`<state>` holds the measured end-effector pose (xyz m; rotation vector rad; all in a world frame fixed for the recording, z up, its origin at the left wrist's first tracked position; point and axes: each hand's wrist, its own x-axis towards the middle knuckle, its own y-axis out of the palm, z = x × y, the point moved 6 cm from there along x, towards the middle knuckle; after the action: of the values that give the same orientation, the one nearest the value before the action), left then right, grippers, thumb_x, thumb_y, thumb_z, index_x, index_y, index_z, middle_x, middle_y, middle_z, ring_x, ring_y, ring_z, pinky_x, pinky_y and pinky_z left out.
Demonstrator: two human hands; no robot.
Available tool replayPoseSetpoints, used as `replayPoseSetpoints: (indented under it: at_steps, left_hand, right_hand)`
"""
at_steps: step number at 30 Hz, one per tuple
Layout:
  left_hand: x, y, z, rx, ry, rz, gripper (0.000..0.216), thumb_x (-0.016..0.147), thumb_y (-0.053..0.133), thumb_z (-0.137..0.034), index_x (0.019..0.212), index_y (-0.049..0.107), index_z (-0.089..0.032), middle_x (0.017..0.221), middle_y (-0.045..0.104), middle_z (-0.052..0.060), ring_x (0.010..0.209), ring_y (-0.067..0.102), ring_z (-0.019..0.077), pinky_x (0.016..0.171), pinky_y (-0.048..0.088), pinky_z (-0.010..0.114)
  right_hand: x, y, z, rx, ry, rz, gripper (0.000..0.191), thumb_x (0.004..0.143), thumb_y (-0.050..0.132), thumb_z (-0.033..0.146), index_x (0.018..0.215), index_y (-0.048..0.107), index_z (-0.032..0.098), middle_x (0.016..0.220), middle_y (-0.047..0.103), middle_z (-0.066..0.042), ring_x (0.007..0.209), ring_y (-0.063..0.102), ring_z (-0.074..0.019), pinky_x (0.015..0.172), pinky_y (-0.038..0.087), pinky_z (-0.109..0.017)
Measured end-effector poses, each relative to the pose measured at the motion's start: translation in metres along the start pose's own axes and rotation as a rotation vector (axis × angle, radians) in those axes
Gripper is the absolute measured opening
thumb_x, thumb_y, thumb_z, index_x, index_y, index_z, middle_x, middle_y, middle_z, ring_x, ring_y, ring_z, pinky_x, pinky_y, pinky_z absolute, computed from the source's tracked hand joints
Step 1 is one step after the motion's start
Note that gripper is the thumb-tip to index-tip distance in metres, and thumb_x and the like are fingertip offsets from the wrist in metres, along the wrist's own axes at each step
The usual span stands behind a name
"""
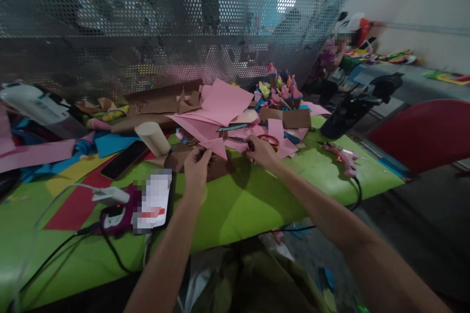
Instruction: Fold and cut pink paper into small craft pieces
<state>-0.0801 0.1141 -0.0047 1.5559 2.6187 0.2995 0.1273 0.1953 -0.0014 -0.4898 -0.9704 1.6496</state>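
Note:
My left hand (197, 166) pinches a small pink paper triangle (216, 146) over a brown paper piece (216, 166) on the green table (235, 205). My right hand (261, 150) grips scissors with red handles (270, 139), their blades pointing left toward the pink triangle. A pile of pink paper sheets (220, 105) lies just beyond both hands. A rolled beige paper cone (153, 138) lies left of my left hand.
A black phone (124, 160), a second device with a blurred screen (154, 200), a charger with cables (110, 195) and coloured sheets lie at left. A pink glue gun (343, 156) lies at right. Small paper figures (279, 90) stand at back. Perforated metal screen (183, 24) behind; red chair (426, 132) at right.

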Motion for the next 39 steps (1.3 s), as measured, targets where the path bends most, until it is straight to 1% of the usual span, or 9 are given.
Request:
replayPoseSetpoints:
  at_steps: [4, 7, 10, 12, 18, 21, 25, 30, 39]
  left_hand:
    - [-0.001, 0.001, 0.001, -0.020, -0.021, -0.006, 0.022, 0.064, 0.074, -0.033, 0.076, 0.069, -0.015, 0.067, 0.067, 0.000, 0.058, 0.058, 0.0107, 0.060, 0.047, 0.023]
    - [-0.002, 0.003, 0.003, -0.023, -0.010, 0.001, 0.022, 0.063, 0.073, -0.031, 0.078, 0.070, -0.015, 0.071, 0.069, 0.001, 0.062, 0.060, 0.0118, 0.065, 0.049, 0.025]
    - [-0.004, 0.008, 0.008, 0.004, -0.006, 0.045, 0.021, 0.066, 0.072, -0.030, 0.080, 0.071, -0.015, 0.077, 0.072, 0.003, 0.068, 0.063, 0.0133, 0.069, 0.050, 0.026]
    - [-0.006, 0.012, 0.012, 0.025, -0.020, 0.072, 0.021, 0.068, 0.071, -0.030, 0.082, 0.071, -0.016, 0.080, 0.072, 0.003, 0.070, 0.064, 0.0136, 0.068, 0.051, 0.025]
    - [-0.013, 0.020, 0.021, 0.004, -0.108, 0.117, 0.022, 0.068, 0.072, -0.033, 0.082, 0.069, -0.016, 0.079, 0.072, 0.004, 0.069, 0.067, 0.0152, 0.070, 0.055, 0.029]
    - [-0.017, 0.024, 0.021, -0.034, -0.134, 0.145, 0.026, 0.068, 0.073, -0.033, 0.088, 0.070, -0.016, 0.082, 0.073, 0.005, 0.071, 0.069, 0.0169, 0.073, 0.058, 0.033]
    - [-0.019, 0.027, 0.019, -0.054, -0.122, 0.161, 0.033, 0.067, 0.075, -0.033, 0.096, 0.071, -0.017, 0.087, 0.075, 0.005, 0.078, 0.070, 0.0188, 0.080, 0.058, 0.037]
    - [-0.021, 0.029, 0.015, -0.037, -0.089, 0.195, 0.030, 0.070, 0.073, -0.032, 0.097, 0.074, -0.018, 0.091, 0.075, 0.005, 0.089, 0.070, 0.0205, 0.090, 0.055, 0.038]
    - [-0.030, 0.036, 0.010, -0.096, -0.165, 0.245, 0.029, 0.073, 0.069, -0.031, 0.098, 0.072, -0.017, 0.093, 0.074, 0.005, 0.082, 0.070, 0.0185, 0.081, 0.059, 0.035]
  right_hand:
    - [-0.003, -0.003, -0.009, 0.358, 0.039, -0.040, 0.021, 0.078, 0.063, 0.036, 0.093, 0.058, 0.021, 0.064, 0.058, 0.003, 0.052, 0.056, -0.0158, 0.052, 0.039, -0.025]
    - [-0.005, -0.007, -0.005, 0.599, -0.018, -0.073, 0.025, 0.076, 0.064, 0.042, 0.088, 0.059, 0.021, 0.068, 0.058, 0.002, 0.058, 0.057, -0.0155, 0.056, 0.041, -0.026]
    - [-0.009, -0.007, 0.010, 0.766, -0.096, -0.018, 0.026, 0.074, 0.064, 0.042, 0.088, 0.061, 0.020, 0.077, 0.061, 0.000, 0.070, 0.057, -0.0157, 0.065, 0.043, -0.027]
    - [-0.013, -0.008, 0.019, 0.790, -0.114, 0.018, 0.026, 0.073, 0.066, 0.040, 0.088, 0.061, 0.019, 0.078, 0.062, 0.000, 0.072, 0.055, -0.0151, 0.068, 0.042, -0.027]
    - [-0.023, -0.010, 0.027, 0.764, -0.012, 0.012, 0.027, 0.069, 0.073, 0.041, 0.075, 0.062, 0.018, 0.065, 0.055, 0.002, 0.060, 0.044, -0.0117, 0.055, 0.033, -0.024]
    - [-0.026, -0.004, 0.031, 0.829, -0.028, 0.052, 0.027, 0.072, 0.071, 0.044, 0.073, 0.067, 0.017, 0.067, 0.059, 0.000, 0.062, 0.048, -0.0129, 0.057, 0.036, -0.026]
    - [-0.029, 0.003, 0.032, 0.844, -0.037, 0.005, 0.026, 0.072, 0.072, 0.044, 0.075, 0.069, 0.019, 0.071, 0.062, 0.000, 0.066, 0.052, -0.0143, 0.062, 0.041, -0.027]
    - [-0.031, 0.009, 0.032, 0.812, -0.039, 0.010, 0.028, 0.073, 0.073, 0.047, 0.077, 0.069, 0.019, 0.073, 0.063, 0.000, 0.068, 0.054, -0.0151, 0.064, 0.042, -0.028]
    - [-0.028, 0.013, 0.023, 0.841, -0.023, -0.043, 0.023, 0.074, 0.072, 0.042, 0.076, 0.068, 0.020, 0.072, 0.062, 0.000, 0.069, 0.054, -0.0151, 0.065, 0.042, -0.028]
